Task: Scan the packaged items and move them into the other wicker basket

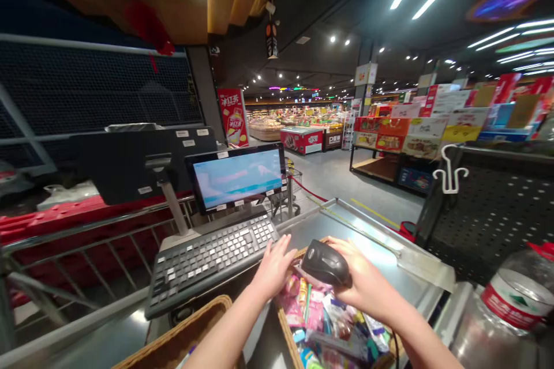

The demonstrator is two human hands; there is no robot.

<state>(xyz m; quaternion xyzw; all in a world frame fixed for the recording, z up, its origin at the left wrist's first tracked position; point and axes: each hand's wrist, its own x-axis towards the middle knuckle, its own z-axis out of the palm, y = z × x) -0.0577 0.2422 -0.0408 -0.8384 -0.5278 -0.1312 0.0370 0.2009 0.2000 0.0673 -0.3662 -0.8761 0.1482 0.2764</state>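
Note:
My right hand (pixel 367 285) is closed around a black handheld barcode scanner (pixel 325 263), held over a wicker basket (pixel 288 331) filled with several small colourful packets (pixel 322 323). My left hand (pixel 273 268) reaches into the far left corner of that basket, fingers together and bent down onto the packets; whether it holds one is hidden. Just beyond my left hand lies a grey keyboard (pixel 208 259), with a lit checkout screen (pixel 237 177) behind it.
A second wicker basket (pixel 182 337) sits at the lower left. The steel checkout counter (pixel 367 230) stretches ahead. A large water bottle with a red label (pixel 511 300) stands at the right beside a black perforated panel (pixel 493 213). Supermarket aisles and displays lie beyond.

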